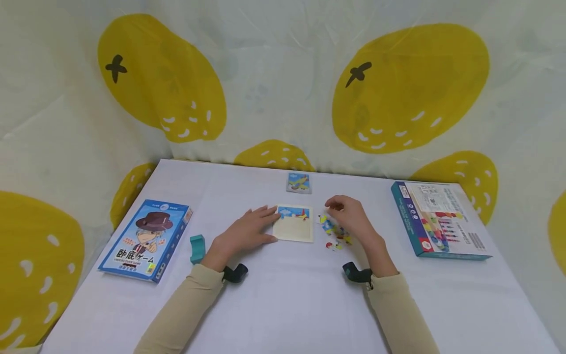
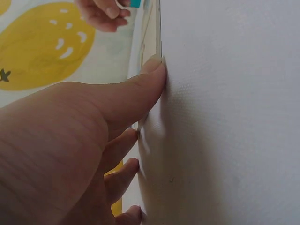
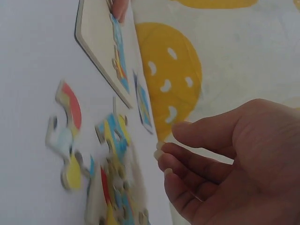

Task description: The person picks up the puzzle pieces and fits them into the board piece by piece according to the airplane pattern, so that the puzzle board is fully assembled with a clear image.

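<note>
A pale puzzle board [image 1: 292, 232] lies mid-table, its top row filled with blue and red picture pieces [image 1: 289, 212]. My left hand [image 1: 247, 229] rests at the board's left side, fingers spread. In the left wrist view the thumb [image 2: 136, 93] touches the board's edge. To the right is a heap of loose jigsaw pieces [image 1: 328, 227], blue, yellow and red. Over this heap hovers my right hand [image 1: 351, 216], its fingers loosely bent. The right wrist view shows nothing between its thumb [image 3: 201, 131] and fingers, with the pieces [image 3: 112, 136] lying below.
Behind the board lies a small picture tile [image 1: 298, 183] with a yellow plane. A blue game box [image 1: 146, 238] and a teal curved block [image 1: 197, 249] are on the left. Another box [image 1: 442, 219] lies at the right. A fruit-patterned curtain [image 1: 283, 98] hangs behind the table.
</note>
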Tool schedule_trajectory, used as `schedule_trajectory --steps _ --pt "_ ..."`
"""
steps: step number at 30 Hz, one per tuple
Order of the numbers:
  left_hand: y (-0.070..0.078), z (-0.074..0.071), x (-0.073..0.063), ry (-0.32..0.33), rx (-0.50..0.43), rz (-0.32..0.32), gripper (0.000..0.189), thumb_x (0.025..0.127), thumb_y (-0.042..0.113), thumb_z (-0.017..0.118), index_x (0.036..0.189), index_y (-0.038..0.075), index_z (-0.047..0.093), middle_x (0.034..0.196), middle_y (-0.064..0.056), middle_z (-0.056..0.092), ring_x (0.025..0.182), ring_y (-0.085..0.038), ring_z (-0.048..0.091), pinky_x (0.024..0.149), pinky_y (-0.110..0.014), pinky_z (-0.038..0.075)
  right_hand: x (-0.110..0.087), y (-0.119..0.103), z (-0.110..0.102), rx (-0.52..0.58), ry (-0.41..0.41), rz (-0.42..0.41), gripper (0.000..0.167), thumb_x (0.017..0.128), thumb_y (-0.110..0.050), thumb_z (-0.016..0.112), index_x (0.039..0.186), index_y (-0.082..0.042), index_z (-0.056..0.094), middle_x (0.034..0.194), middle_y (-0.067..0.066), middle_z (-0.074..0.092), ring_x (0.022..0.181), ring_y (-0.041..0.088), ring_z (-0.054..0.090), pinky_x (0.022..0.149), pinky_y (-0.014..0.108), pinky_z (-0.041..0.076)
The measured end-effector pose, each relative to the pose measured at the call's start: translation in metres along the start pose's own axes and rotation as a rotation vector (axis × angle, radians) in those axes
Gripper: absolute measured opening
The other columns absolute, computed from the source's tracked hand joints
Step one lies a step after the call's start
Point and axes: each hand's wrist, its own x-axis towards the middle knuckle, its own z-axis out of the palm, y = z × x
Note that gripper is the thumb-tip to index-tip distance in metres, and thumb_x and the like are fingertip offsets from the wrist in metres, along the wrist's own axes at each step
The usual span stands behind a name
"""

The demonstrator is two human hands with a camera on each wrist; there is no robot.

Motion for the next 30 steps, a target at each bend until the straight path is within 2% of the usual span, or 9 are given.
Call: schedule_trajectory --steps 9,14,19,30 --pt "0.000 0.004 0.002 0.006 0.019 -0.017 0.074 0.092 0.052 0.064 0.156 0.029 0.033 0.165 0.010 0.024 0.156 -0.018 0.017 0.125 -0.052 0.016 -0.011 0.019 -0.020 -0.060 -0.029 0.030 0.025 0.095 -0.011 0.063 0.118 -0.005 0.067 0.112 0.015 0.066 0.101 0.028 0.056 0.091 0.042 0.051" --pt "0.003 0.001 0.001 0.008 0.029 -0.017 0.074 0.092 0.051 0.064 0.156 0.028 0.034 0.165 0.009 0.025 0.156 -0.019 0.017 0.125 -0.052 0.017 -0.014 0.031 -0.026 -0.088 -0.066 0.030 0.027 0.091 -0.007 0.065 0.118 -0.005 0.068 0.111 0.015 0.065 0.100 0.028 0.055 0.089 0.042 0.050" --pt "0.003 0.000 0.000 0.007 0.028 -0.019 0.074 0.092 0.052 0.064 0.155 0.028 0.035 0.165 0.009 0.025 0.156 -0.019 0.017 0.125 -0.053 0.016 -0.017 0.037 -0.020 -0.098 -0.084 0.030 0.027 0.089 -0.006 0.068 0.116 -0.008 0.069 0.110 0.012 0.065 0.100 0.028 0.055 0.089 0.041 0.050" --pt "0.002 0.001 0.000 0.018 0.016 -0.004 0.073 0.093 0.051 0.064 0.155 0.027 0.035 0.165 0.007 0.026 0.156 -0.021 0.018 0.124 -0.054 0.017 -0.018 0.021 0.004 -0.113 -0.130 -0.107 0.031 0.082 -0.005 0.077 0.112 -0.007 0.070 0.102 0.009 0.063 0.092 0.024 0.054 0.079 0.033 0.048"
